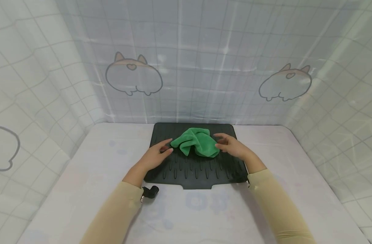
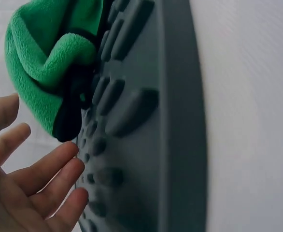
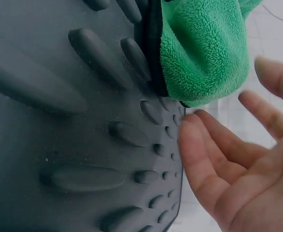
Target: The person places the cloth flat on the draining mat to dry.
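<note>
A crumpled green towel (image 1: 201, 142) lies in a loose heap on a dark ridged mat (image 1: 192, 176). In the wrist views its fluffy pile and dark edging show. My left hand (image 1: 155, 156) is at the towel's left end, fingers spread and relaxed, nothing in its grasp. On the other side my right hand (image 1: 231, 145) reaches in with thumb and fingers apart, fingertips right by the towel's edge. The left wrist view has the left fingertips (image 2: 69, 151) just below a towel corner (image 2: 45, 72). Oblong raised bumps (image 3: 100, 58) cover the mat in the right wrist view.
The mat, with a short tab at its front, lies on a pale, faintly printed tabletop (image 1: 186, 217). White sheeting (image 1: 210, 61) with a grid and animal drawings (image 1: 134, 76) surrounds the table's back and sides. A small black wrist camera (image 1: 150, 192) sits by the left cuff.
</note>
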Tool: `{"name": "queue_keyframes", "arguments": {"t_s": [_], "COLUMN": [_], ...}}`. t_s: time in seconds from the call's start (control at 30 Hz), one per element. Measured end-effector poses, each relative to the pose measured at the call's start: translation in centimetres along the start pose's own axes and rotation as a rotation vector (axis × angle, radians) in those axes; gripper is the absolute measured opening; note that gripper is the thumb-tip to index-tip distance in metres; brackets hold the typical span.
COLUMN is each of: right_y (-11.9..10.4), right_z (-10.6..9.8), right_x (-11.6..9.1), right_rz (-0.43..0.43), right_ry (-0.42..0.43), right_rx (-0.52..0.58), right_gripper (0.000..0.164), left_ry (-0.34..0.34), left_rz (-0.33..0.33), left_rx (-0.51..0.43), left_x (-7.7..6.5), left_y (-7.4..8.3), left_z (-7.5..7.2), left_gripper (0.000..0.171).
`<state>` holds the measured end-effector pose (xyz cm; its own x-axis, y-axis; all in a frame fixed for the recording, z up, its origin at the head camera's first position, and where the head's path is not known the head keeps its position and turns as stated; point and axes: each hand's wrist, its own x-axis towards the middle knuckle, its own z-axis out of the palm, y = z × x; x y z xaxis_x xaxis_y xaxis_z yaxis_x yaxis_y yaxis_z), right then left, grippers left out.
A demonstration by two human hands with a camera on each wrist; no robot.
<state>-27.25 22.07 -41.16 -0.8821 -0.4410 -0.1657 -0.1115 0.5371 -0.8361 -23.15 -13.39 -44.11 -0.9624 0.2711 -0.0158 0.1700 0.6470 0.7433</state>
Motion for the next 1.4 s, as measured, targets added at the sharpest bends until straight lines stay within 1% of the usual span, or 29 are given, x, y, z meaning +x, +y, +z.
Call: {"name": "queue_keyframes", "arguments": {"t_s": [0.1,0.17,0.33,0.43,0.53,0.6,0.67,0.73,0.83,1.0,1.13,1.2,1.3,1.37,1.4], "right_y": [0.1,0.2,0.5,0.5,0.6,0.7,0.6,0.5,0.1,-0.7,-1.2,-1.4,-1.5,-1.4,-1.3], "right_z": [0.0,0.0,0.2,0.3,0.5,0.6,0.6,0.3,-0.3,-1.7,-2.7,-3.2,-3.4,-3.3,-3.1], "right_x": [-0.1,-0.1,0.0,0.1,0.3,0.4,0.4,0.3,0.0,-0.8,-1.5,-1.8,-2.1,-2.0,-2.0], "right_rz": [-0.003,-0.016,-0.057,-0.082,-0.117,-0.145,-0.162,-0.172,-0.16,-0.165,-0.183,-0.186,-0.185,-0.173,-0.165], "right_ry": [-0.035,-0.048,-0.068,-0.047,-0.019,-0.002,0.011,0.036,0.079,0.117,0.135,0.152,0.177,0.177,0.17], "right_rx": [0.011,0.008,0.007,-0.02,-0.069,-0.093,-0.095,-0.106,-0.117,-0.149,-0.16,-0.163,-0.164,-0.176,-0.183], "right_gripper": [0.057,0.056,0.051,0.045,0.036,0.031,0.027,0.024,0.022,0.023,0.024,0.023,0.023,0.023,0.024], "left_ry": [0.001,0.008,0.053,0.102,0.168,0.211,0.256,0.295,0.344,0.395,0.422,0.43,0.425,0.39,0.361], "left_rz": [0.002,-0.008,-0.028,-0.026,-0.025,-0.025,-0.025,-0.019,-0.003,0.03,0.069,0.081,0.074,0.048,0.031], "left_rx": [-0.024,-0.042,-0.108,-0.162,-0.202,-0.219,-0.216,-0.212,-0.211,-0.212,-0.176,-0.155,-0.134,-0.111,-0.096], "left_x": [0.4,0.7,1.3,1.7,1.9,2.0,2.1,2.0,1.7,1.0,0.4,0.1,-0.3,-0.3,-0.3], "left_y": [0.2,0.3,0.4,0.5,0.6,0.6,0.6,0.6,0.8,1.6,2.2,2.4,2.4,2.1,1.9], "left_z": [0.4,0.6,1.2,1.6,1.9,2.0,2.0,1.8,1.2,-0.5,-1.6,-2.0,-2.4,-2.4,-2.4], "left_gripper": [0.059,0.058,0.051,0.047,0.042,0.038,0.036,0.034,0.033,0.032,0.032,0.032,0.032,0.034,0.035]}}
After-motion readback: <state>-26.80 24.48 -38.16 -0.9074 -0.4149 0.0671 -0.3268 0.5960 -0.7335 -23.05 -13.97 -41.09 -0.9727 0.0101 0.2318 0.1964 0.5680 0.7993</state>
